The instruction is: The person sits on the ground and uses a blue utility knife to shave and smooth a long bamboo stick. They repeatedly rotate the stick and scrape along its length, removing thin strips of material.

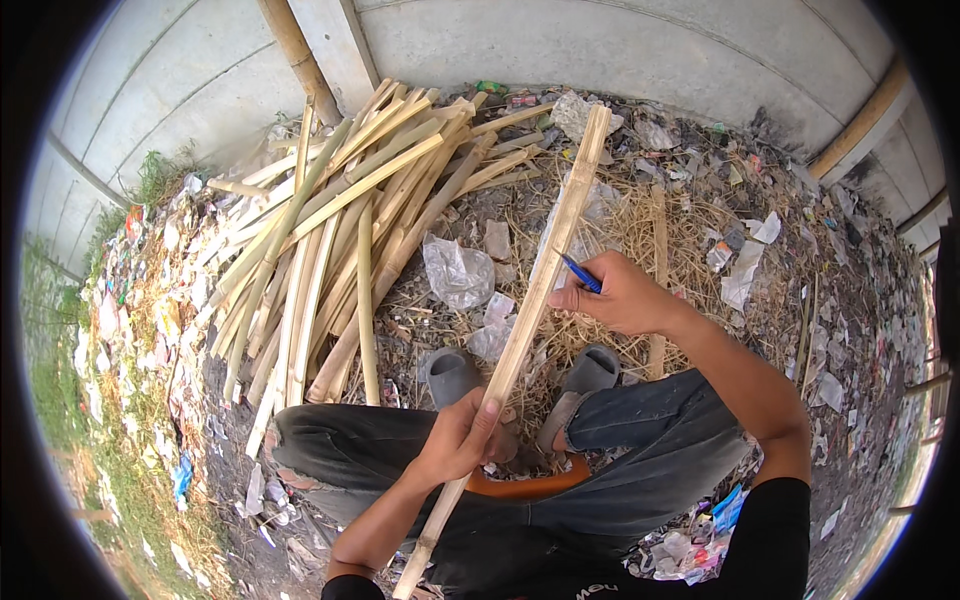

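A long split bamboo strip (536, 305) slants across my lap, its far end raised toward the wall and its near end close to my body. My left hand (462, 436) is closed around the strip's lower part, thumb along the upper face. In my right hand (622, 294) is a slim blue pen (582, 274), pinched between the fingers. Its dark tip meets or nearly meets the strip's face around mid-length; actual contact is hard to make out.
A big heap of split bamboo strips (330, 240) lies at the left. A grey concrete wall (600, 50) stands behind, with bamboo poles (298, 55) against it. Plastic scraps (458, 272) and straw litter the ground. Grey sandals (592, 370) and an orange curved thing (530, 486) are near my legs.
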Tool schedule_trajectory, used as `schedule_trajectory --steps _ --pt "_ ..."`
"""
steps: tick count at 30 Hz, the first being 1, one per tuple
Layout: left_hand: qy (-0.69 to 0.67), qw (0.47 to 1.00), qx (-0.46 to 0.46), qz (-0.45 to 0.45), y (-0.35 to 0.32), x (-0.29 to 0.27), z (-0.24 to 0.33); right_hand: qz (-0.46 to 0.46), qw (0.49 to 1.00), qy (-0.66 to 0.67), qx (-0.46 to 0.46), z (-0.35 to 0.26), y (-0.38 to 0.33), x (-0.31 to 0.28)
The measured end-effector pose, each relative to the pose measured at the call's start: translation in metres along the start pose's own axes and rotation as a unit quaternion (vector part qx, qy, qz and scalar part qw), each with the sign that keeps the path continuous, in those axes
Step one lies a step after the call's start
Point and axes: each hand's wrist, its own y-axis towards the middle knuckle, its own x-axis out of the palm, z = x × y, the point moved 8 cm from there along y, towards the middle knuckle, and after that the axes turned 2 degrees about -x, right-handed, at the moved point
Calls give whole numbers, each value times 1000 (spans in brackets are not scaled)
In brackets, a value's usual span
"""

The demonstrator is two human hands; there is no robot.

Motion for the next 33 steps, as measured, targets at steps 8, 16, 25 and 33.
schedule_trajectory --steps 8,16,25,33 --pt "1 1000 12 24 2 -7 5 412 899 141 53 57 -30 -143" --pt "-42 999 2 19 6 -6 -5 134 983 -117 -50 -20 -22 -27" --pt "-10 997 15 70 12 -14 -2 -19 952 -269 -146 -34 -34 93" --pt "7 999 5 41 9 -10 -4 186 948 -257 -15 -1 20 -28"
